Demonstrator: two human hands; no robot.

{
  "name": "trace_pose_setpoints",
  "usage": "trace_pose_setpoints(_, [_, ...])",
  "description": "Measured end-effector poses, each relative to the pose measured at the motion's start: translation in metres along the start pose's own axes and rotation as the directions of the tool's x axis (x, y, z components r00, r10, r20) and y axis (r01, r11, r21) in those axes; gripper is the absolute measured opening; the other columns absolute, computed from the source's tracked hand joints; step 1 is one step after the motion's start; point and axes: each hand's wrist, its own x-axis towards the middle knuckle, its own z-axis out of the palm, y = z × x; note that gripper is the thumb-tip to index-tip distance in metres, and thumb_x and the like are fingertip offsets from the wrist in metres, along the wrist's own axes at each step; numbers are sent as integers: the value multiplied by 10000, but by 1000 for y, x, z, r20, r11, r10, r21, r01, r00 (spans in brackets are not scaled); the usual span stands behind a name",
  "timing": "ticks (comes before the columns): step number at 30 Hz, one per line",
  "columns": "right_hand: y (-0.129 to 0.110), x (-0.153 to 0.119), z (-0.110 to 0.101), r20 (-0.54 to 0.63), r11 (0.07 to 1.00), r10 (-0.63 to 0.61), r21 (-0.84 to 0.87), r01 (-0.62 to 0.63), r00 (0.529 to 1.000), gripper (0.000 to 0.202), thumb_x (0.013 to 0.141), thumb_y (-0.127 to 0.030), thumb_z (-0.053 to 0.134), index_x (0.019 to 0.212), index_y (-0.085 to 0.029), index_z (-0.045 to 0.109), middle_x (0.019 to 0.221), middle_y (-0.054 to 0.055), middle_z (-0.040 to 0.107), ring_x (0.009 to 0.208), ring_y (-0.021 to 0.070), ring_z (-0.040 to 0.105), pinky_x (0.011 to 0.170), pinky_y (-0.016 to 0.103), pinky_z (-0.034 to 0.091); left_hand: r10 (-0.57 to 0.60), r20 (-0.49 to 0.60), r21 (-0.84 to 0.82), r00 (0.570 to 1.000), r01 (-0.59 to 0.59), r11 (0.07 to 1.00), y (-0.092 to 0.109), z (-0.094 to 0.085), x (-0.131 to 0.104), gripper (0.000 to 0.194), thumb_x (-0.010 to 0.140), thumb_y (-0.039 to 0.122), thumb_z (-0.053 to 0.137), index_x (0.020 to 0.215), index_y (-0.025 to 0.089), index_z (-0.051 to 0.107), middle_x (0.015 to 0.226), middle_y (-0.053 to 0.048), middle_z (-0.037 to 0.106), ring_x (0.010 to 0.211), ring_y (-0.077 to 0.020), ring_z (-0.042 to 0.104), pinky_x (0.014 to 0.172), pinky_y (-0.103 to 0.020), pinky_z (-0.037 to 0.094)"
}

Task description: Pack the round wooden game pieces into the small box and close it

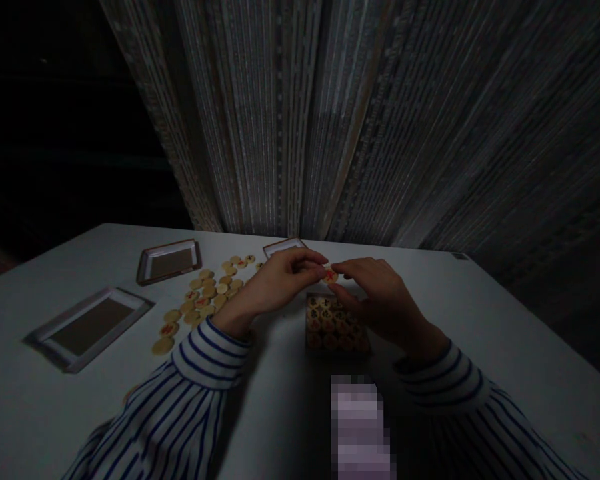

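- A round, pale wood-coloured disc with a red character (331,274) is held up between both hands, above the far edge of a box.
- The left hand (283,280) pinches its left edge, thumb and fingertips close together.
- The right hand (387,300) pinches it from the right, forefinger above and thumb below.
- That dark-edged, square box (336,353) holds similar discs set in close rows; those at the back show dark characters, the front ones are too shaded to read, and the right hand covers one corner.
- Loose pale round discs (209,292) lie left of the left forearm, a few showing red characters.
- Two rectangular trays with pale sloping sides and grey-brown floors, one nearer (95,327) and one farther (169,265), lie left of these on the white table (455,293).
- Another pale, brown-rimmed tray (285,245) is partly hidden behind the left hand.
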Motion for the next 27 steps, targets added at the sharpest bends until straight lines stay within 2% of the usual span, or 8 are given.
trace_pose_setpoints(5, [0, 0, -1, -27, 1000, 17, -2, -17, 999, 188, 818, -294, 533, 952, -171, 583, 874, 76, 670, 805, 202, 599, 676, 330, 402, -12, 20, -12, 1000, 12, 1000, 3, 1, -2, 107, 694, 169, 640, 785, 118, 665, 737, -31, 676, 709, -134, 612, 682, -233, 467])
trace_pose_setpoints(13, [2, -1, -2, 27, 1000, 0, 2, 0, 1000, 231, 808, -304, 550, 992, -167, 571, 916, 78, 665, 839, 210, 588, 701, 334, 396, 24, 66, 41, 998, -27, 999, -4, 0, 1, 168, 707, 201, 622, 847, 134, 687, 841, -43, 694, 827, -161, 611, 778, -264, 451])
trace_pose_setpoints(18, [2, -1, -4, 72, 1000, -26, 8, 26, 997, 267, 807, -264, 548, 1049, -153, 556, 958, 79, 654, 866, 211, 581, 712, 341, 403, 4, 46, 53, 999, -6, 999, -4, 2, 0, 168, 703, 191, 616, 847, 129, 676, 801, -42, 690, 779, -153, 611, 730, -255, 460])
trace_pose_setpoints(22, [2, -1, -4, 71, 999, -36, 7, 36, 997, 231, 816, -250, 533, 1018, -143, 565, 963, 82, 653, 873, 208, 579, 723, 337, 405, -24, 32, 27, 999, 23, 999, -4, 3, -1, 229, 696, 194, 625, 912, 120, 643, 752, -36, 676, 719, -143, 606, 686, -251, 463])
trace_pose_setpoints(27, [3, -1, -4, 99, 1000, -23, 6, 22, 995, 206, 822, -268, 526, 988, -155, 572, 947, 78, 657, 867, 206, 581, 741, 334, 396, -28, 67, 39, 997, 26, 999, -9, 2, 1, 285, 706, 219, 623, 968, 108, 608, 769, -38, 667, 743, -145, 603, 723, -275, 457])
